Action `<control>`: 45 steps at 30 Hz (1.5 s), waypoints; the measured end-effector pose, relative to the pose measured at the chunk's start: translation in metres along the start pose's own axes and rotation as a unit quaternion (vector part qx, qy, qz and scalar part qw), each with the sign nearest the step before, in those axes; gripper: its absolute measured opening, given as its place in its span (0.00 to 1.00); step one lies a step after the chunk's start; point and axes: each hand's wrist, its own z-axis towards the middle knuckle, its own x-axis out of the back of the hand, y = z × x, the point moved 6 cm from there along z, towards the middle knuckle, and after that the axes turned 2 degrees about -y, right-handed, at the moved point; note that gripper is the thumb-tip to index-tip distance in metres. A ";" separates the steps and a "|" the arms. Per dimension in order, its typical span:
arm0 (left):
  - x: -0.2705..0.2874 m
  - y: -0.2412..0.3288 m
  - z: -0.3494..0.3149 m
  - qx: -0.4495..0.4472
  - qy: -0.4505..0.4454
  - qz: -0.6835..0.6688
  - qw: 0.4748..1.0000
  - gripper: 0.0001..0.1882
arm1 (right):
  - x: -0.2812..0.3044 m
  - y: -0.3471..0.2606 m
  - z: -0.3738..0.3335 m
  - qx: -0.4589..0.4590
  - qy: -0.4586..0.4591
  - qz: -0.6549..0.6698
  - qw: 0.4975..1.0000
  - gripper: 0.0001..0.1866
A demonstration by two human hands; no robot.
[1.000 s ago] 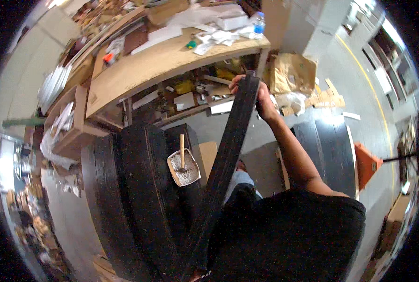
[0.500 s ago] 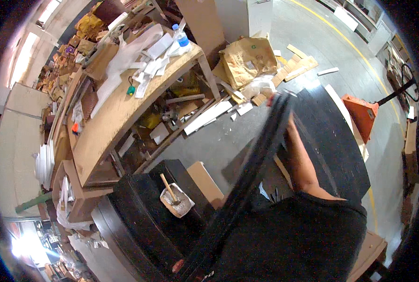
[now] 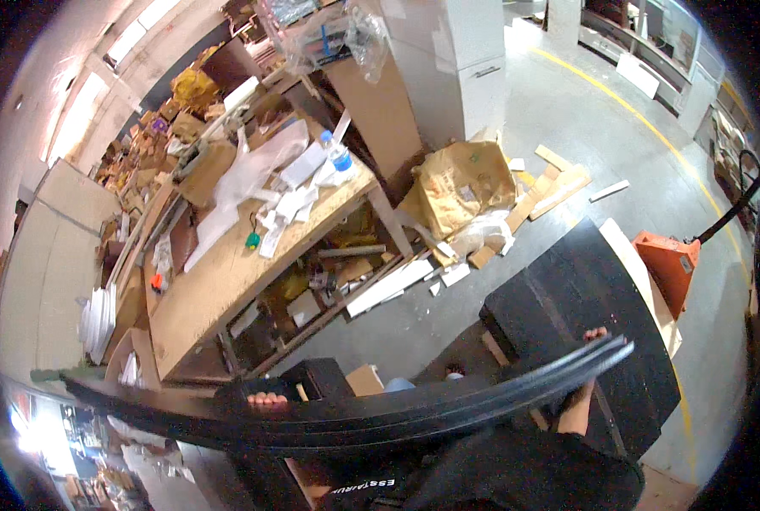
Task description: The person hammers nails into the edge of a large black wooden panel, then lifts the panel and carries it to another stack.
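A long black panel (image 3: 431, 413) runs nearly level across the lower part of the view, close to my body. It looks like several narrow layers along its edge. My left hand (image 3: 266, 399) grips it left of the middle, fingertips curled over its far edge. Near its right end my right hand (image 3: 595, 333) holds it, the fingers showing above the edge and the forearm below. Beyond the right end lies a stack of wide black boards (image 3: 559, 298). A black box-like piece (image 3: 324, 375) shows behind the panel, near my left hand; a short wooden handle (image 3: 302, 391) peeks out there.
A wooden workbench (image 3: 218, 294) at the left bears white scraps and a water bottle (image 3: 337, 152). A large brown paper bag (image 3: 465, 183) stands beyond it, with wood offcuts (image 3: 550, 192) on the floor. An orange pallet jack (image 3: 668, 264) stands at the right behind the boards.
The panel has swung from a steep slant to nearly level across my front. My right hand has come down and nearer, and my left hand has moved up. My view has tilted upward.
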 end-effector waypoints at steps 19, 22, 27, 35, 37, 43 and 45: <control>-0.271 -0.303 0.321 0.487 -0.502 -0.180 0.692 0.13 | -0.046 -0.001 -0.273 0.365 0.244 -0.120 0.891 0.27; -0.318 -0.369 0.303 0.559 -0.511 -0.199 0.622 0.14 | -0.065 0.032 -0.301 0.419 0.278 -0.116 0.856 0.28; -0.353 -0.487 0.291 0.657 -0.558 -0.282 0.420 0.17 | -0.095 0.102 -0.330 0.512 0.331 -0.107 0.785 0.28; -0.411 -0.650 0.227 0.778 -0.449 -0.187 0.397 0.14 | -0.141 0.191 -0.357 0.624 0.400 -0.122 0.660 0.28; -0.422 -0.743 0.274 0.707 -0.523 0.002 0.476 0.17 | -0.142 0.207 -0.337 0.652 0.391 -0.110 0.640 0.28; -0.481 -0.741 0.184 0.743 -0.473 0.069 0.468 0.19 | -0.200 0.269 -0.333 0.680 0.437 -0.154 0.569 0.28; -0.482 -0.820 0.210 0.736 -0.481 0.051 0.474 0.19 | -0.202 0.281 -0.309 0.692 0.434 -0.158 0.555 0.28</control>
